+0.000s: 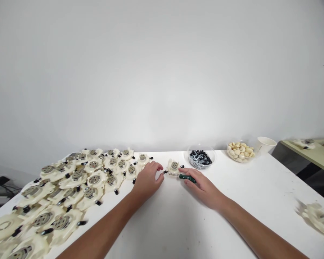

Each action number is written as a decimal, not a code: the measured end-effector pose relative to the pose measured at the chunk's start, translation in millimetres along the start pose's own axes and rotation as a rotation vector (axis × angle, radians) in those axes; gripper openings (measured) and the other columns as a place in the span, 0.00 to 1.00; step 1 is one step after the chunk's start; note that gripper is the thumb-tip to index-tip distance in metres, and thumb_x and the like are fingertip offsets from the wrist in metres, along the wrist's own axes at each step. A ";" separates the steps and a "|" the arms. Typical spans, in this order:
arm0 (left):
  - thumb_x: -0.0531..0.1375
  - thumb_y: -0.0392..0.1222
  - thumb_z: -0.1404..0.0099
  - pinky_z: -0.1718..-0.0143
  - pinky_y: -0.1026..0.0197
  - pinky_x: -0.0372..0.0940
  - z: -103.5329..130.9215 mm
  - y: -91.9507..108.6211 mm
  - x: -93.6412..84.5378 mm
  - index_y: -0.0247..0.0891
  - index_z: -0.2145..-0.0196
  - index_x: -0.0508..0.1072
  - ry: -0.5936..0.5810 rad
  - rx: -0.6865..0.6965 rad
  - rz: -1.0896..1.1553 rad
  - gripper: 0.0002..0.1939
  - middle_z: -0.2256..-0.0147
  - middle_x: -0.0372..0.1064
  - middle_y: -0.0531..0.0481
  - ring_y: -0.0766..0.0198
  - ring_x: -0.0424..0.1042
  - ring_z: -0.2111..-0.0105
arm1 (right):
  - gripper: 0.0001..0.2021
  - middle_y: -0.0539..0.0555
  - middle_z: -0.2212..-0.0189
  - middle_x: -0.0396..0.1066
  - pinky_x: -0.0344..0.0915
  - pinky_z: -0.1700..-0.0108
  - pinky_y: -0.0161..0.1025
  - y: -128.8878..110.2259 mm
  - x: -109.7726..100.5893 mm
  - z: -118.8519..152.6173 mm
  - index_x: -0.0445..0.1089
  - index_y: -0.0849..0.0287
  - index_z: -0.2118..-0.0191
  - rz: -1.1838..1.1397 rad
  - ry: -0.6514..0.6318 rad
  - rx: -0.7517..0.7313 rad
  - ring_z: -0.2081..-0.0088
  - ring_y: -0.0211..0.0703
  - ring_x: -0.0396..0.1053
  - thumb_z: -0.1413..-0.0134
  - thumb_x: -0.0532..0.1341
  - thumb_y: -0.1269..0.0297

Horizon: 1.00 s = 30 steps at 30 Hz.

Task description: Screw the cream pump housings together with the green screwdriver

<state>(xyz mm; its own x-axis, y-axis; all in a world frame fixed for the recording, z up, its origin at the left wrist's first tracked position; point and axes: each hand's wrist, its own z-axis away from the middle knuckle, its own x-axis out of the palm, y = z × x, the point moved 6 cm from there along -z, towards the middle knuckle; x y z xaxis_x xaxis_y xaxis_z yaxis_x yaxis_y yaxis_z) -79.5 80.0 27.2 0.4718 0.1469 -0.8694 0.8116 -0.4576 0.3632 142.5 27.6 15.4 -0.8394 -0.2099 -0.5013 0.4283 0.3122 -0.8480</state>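
Note:
In my right hand [201,185] is a screwdriver [187,177] with a dark green handle, its metal shaft pointing left. At the shaft's tip is a small black part [165,172], too small to make out clearly. My left hand [150,178] is curled just left of that tip, with a gap between thumb and forefinger. Whether its fingertips touch the black part I cannot tell. Right behind the shaft lies a cream plastic housing [174,165] with a round grey metal motor in it and a black piece at its right side.
Many similar motor housings [94,180] are heaped on the left of the white table [162,230]. Behind my right hand stand a clear bowl of black parts [200,158], a bowl of cream caps [240,151] and a white cup [265,144]. Another housing [320,217] is at the right edge.

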 end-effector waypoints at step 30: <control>0.54 0.43 0.26 0.59 0.56 0.64 -0.6 0.9 2.2 0.42 0.61 0.73 -0.095 0.040 0.034 0.09 0.60 0.72 0.49 0.56 0.71 0.56 | 0.18 0.55 0.35 0.66 0.59 0.35 0.57 3.1 -0.1 -0.7 0.71 0.49 0.42 0.000 0.010 -0.009 0.34 0.57 0.61 0.29 0.55 0.49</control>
<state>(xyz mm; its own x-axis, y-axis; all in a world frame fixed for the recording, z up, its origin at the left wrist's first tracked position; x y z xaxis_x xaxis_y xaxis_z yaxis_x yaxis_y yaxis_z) -77.5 80.4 25.8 0.4621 0.0476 -0.8855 0.7804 -0.4961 0.3806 143.7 29.3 13.0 -0.8428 -0.2009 -0.4993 0.4251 0.3204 -0.8465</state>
